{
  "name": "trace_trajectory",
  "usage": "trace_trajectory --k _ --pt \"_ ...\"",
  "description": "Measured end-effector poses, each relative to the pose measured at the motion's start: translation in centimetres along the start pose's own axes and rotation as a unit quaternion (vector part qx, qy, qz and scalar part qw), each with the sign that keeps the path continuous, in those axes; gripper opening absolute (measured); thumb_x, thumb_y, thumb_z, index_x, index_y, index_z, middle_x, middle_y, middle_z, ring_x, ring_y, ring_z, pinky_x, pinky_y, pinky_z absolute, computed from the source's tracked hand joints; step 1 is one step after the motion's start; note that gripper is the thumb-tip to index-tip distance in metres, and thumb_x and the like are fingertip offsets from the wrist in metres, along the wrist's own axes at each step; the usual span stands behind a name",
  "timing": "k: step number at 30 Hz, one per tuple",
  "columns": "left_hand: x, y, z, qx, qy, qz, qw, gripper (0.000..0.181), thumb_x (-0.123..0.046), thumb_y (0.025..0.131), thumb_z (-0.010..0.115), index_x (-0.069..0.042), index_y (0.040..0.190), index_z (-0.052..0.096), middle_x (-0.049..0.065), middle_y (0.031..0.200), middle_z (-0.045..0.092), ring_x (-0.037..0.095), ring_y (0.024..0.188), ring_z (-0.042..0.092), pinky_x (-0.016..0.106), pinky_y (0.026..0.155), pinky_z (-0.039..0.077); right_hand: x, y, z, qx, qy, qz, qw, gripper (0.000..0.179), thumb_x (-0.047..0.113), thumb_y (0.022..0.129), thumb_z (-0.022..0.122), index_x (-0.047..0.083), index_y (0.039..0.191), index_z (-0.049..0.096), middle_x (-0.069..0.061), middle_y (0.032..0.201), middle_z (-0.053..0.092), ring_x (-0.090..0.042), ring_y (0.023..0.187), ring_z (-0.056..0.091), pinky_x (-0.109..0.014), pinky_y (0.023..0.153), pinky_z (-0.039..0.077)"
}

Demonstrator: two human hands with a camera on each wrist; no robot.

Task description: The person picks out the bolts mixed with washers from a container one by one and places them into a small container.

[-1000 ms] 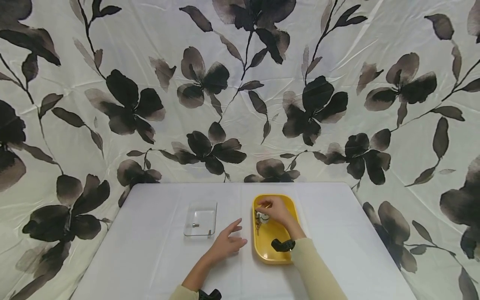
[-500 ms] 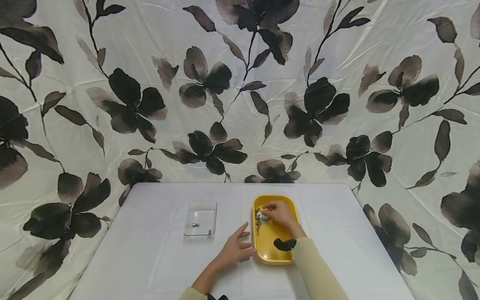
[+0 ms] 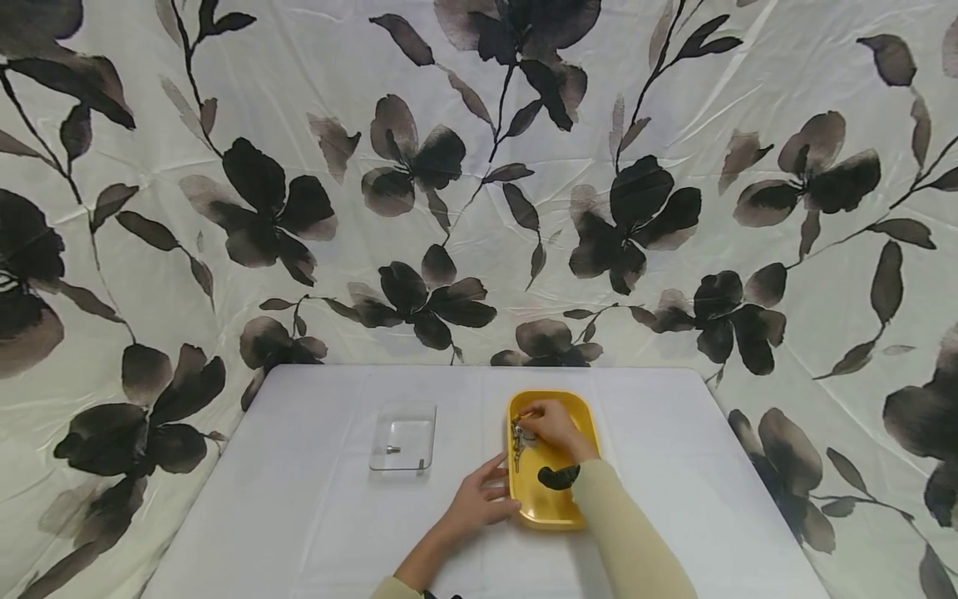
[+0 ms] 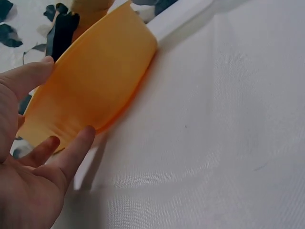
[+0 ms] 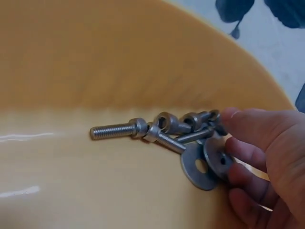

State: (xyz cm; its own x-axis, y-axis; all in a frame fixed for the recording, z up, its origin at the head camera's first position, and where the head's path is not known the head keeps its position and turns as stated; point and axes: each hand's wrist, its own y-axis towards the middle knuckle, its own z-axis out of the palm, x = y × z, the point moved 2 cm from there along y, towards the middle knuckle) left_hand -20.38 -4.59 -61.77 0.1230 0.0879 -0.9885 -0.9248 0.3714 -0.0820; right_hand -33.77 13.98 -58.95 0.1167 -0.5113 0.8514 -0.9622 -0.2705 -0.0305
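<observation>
"What's the setting?"

"A white cloth printed with dark flowers [image 3: 449, 150] hangs behind a white table [image 3: 299, 499]."

"And on the table?"

"A yellow, round-cornered, glossy tray [image 3: 539, 503]. Well apart to its left sits a clear, shallow, squarish box [image 3: 410, 433]."

"The hands?"

"The left hand [image 3: 479, 497] is unclenched, fingers against the tray's outer left wall, thumb by the rim. The right hand [image 3: 552, 423] reaches into the tray, fingertips at some hardware; I can't tell whether they pinch a piece."

"Which hardware?"

"Two round, flat, grey metal washers [image 5: 212, 155], overlapping, and several silver, threaded, socket-head metal screws [image 5: 177, 128], bunched along the tray's left wall. Two small metal pieces [image 3: 392, 450] lie in the box."

"How would you pick here?"

"I'd brace the tray lightly with the left hand so it can't slide. Then nudge one screw free of its neighbours and pinch it across the head, where grip should be surest. A washer probably needs its edge tipped up first."
</observation>
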Motion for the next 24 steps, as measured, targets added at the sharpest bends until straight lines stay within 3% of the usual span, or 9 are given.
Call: trace_trajectory --k 11,16,20,24 --pt "-0.4 0.0 0.8 -0.011 -0.006 -0.013 0.9998 0.085 -0.006 0.083 0.075 -0.016 0.153 0.030 0.023 0.137 0.042 0.040 0.121 0.051 0.038 0.087 0.054 0.0 1.0 0.2 0.017 -0.067 0.022 0.9974 0.020 0.015 0.085 0.075 0.003 0.101 0.075 -0.006 0.094 0.071 -0.013 0.075 0.061 -0.026 0.067 0.054" --pt "0.0 0.0 0.8 -0.013 -0.013 -0.030 0.9994 0.085 -0.008 0.082 0.077 -0.020 0.153 0.032 0.021 0.138 0.042 0.036 0.121 0.052 0.038 0.088 0.054 -0.4 1.0 -0.5 0.017 -0.067 0.060 0.9958 0.016 0.015 0.083 0.077 0.004 0.093 0.075 -0.004 0.086 0.068 -0.014 0.070 0.060 -0.026 0.061 0.053" --pt "0.1 -0.1 0.8 -0.021 -0.019 -0.040 0.9988 0.086 -0.008 0.080 0.079 -0.021 0.152 0.033 0.020 0.138 0.042 0.035 0.120 0.053 0.039 0.088 0.054 -0.8 1.0 -0.7 0.024 -0.057 0.062 0.9961 0.014 0.007 0.082 0.075 0.001 0.095 0.075 -0.006 0.086 0.069 -0.015 0.066 0.060 -0.026 0.057 0.053" --pt "0.0 -0.1 0.7 -0.025 -0.020 -0.044 0.9985 0.086 -0.007 0.080 0.078 -0.022 0.152 0.035 0.019 0.138 0.042 0.033 0.119 0.054 0.038 0.086 0.055 -0.6 1.0 -0.8 0.017 -0.056 0.065 0.9961 0.013 0.011 0.081 0.078 0.003 0.091 0.076 -0.005 0.084 0.069 -0.014 0.065 0.061 -0.025 0.056 0.053"
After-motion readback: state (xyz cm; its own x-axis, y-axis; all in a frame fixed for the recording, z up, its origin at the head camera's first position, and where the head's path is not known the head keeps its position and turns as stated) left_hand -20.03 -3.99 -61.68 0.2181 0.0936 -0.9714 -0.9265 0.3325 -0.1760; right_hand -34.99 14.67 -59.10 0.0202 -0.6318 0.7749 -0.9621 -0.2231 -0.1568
